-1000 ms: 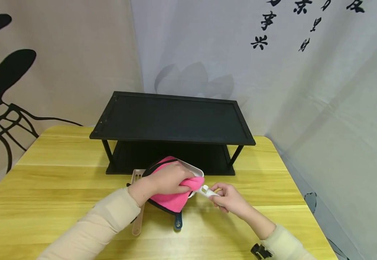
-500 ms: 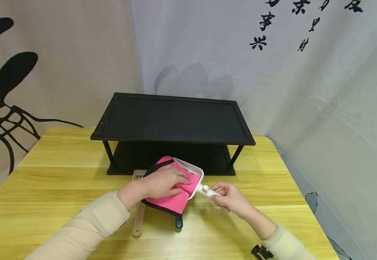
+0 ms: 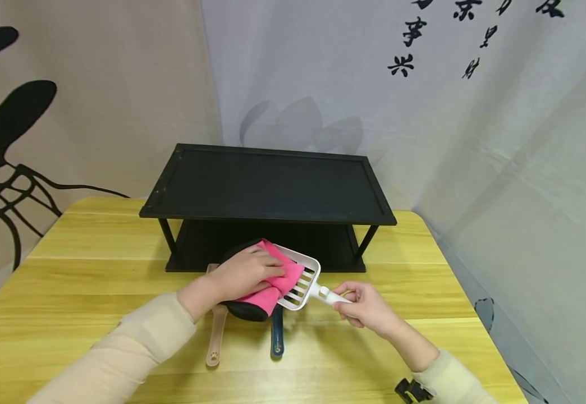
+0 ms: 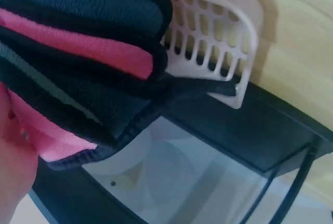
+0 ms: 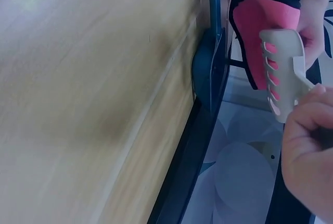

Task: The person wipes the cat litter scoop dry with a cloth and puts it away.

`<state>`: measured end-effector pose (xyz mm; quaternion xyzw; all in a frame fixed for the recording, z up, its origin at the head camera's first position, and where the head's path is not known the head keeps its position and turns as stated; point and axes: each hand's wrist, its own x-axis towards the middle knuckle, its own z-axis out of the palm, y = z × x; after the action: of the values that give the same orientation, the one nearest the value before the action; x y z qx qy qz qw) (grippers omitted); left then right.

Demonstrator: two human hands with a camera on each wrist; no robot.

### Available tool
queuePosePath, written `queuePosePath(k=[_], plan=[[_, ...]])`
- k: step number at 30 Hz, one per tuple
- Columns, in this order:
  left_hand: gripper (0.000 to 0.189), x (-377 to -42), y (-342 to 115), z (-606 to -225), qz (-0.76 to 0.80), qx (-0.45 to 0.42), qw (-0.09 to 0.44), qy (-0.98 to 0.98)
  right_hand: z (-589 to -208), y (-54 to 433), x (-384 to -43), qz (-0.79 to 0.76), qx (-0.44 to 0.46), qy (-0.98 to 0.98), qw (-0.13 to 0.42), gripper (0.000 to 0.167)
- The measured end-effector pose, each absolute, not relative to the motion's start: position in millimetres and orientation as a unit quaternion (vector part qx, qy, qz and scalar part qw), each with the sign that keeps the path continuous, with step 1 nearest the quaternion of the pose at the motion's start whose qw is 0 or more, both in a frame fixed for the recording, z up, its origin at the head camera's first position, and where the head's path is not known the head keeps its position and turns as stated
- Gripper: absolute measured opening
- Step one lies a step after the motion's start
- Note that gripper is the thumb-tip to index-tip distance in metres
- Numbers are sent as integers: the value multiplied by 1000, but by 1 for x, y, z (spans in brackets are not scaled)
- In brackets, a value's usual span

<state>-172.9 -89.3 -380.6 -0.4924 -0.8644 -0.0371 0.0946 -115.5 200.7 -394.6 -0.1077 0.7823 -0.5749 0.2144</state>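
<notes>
My right hand (image 3: 369, 310) grips the handle of a white slotted litter scoop (image 3: 318, 290), held up in front of the black rack. A pink cloth with dark edging (image 3: 291, 271) is in my left hand (image 3: 245, 273), whose fingers press it onto the scoop's slotted head. The cloth covers the head's left part; the slots on the right show. In the left wrist view, folds of the cloth (image 4: 93, 47) hang below the hand. From the right wrist view, the scoop (image 5: 283, 52) stands tilted against the cloth (image 5: 255, 21).
Two more scoops lie on the wooden table (image 3: 96, 292) below the hands: a beige one (image 3: 215, 339) and a dark blue one (image 3: 277, 339), their heads partly hidden by the cloth. Behind them stands a two-tier black rack (image 3: 273, 185). A curtain hangs at the back.
My left hand and the cloth have slid left across the scoop, uncovering its slots. The scoop's slotted face now shows more, and my right hand has shifted slightly right.
</notes>
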Motion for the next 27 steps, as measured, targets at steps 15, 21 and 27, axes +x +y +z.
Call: queuePosePath(k=[15,21,27], plan=[[41,-174,-113,-378,-204,-358,162,-897,-387,203,-116,-531,-118,817,193,26],[40,-176,-104,-364,-230,-382,162,-880,-392,201,-118,-521,-109,823,196,24],[38,-173,-78,-361,-189,-447,124,-865,-393,193,-120,-518,-123,826,187,25]])
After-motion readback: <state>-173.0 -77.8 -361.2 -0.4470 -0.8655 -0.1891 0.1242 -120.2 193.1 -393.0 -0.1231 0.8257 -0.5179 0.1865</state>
